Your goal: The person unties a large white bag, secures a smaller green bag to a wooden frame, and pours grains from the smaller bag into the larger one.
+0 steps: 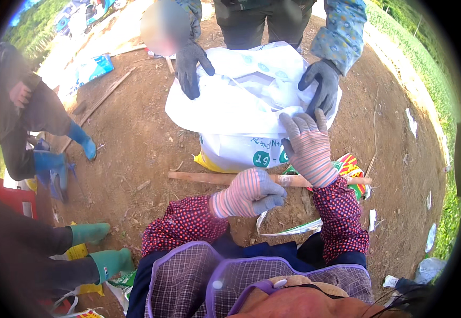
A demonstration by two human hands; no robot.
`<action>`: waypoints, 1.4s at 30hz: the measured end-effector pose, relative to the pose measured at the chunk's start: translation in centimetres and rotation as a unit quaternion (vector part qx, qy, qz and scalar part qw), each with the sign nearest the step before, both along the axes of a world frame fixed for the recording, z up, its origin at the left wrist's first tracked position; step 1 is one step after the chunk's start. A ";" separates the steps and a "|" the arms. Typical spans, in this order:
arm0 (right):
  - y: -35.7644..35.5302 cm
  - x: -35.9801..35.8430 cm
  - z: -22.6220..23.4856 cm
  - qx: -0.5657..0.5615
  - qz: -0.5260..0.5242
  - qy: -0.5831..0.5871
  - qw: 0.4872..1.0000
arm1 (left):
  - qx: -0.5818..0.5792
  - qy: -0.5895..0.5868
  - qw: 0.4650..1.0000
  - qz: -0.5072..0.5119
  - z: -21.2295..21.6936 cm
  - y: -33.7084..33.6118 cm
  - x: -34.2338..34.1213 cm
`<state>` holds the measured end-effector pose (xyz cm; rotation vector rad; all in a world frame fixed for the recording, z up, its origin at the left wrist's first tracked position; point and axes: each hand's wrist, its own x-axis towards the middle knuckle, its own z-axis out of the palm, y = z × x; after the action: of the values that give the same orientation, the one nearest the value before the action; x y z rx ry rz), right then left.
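Observation:
A large white sack stands upright before me, its mouth wide and its rim folded outward. Loose white material, possibly a liner, shows inside. My right hand, in a striped glove with grey fingers, lies against the sack's near right rim, fingers stretched and thumb apart. Nearer to me, my left hand is closed in a matching glove, in front of the sack; what it holds, if anything, is hidden. Opposite, a co-worker's dark-gloved hands rest on the rim, one at the left, the other at the right.
A wooden pole lies on the dirt between me and the sack. Beside it are a colourful bag and a white strip. People in blue boots and green boots stand at the left. A long stick lies farther off.

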<state>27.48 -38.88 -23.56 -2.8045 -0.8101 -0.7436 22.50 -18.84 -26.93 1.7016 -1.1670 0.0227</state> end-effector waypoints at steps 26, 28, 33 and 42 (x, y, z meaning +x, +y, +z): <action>-4.2 -1.5 2.2 0.447 0.075 0.169 0.875 | 0.517 -0.178 0.741 0.390 19.8 -2.7 9.9; -3.8 0.0 1.5 0.475 0.053 0.071 0.876 | 0.492 -0.314 0.753 0.303 19.6 -5.3 7.8; -3.5 2.7 0.0 0.565 0.105 0.112 0.811 | 0.304 -0.486 0.805 0.153 18.2 -9.6 4.4; -3.8 1.8 1.1 0.716 0.082 0.328 0.611 | -0.091 -0.242 0.886 0.385 15.3 -3.0 10.1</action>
<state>29.25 -42.66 -22.46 -1.2397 -0.0913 -0.0703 32.59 -21.84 -11.65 1.9376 -0.7113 1.0662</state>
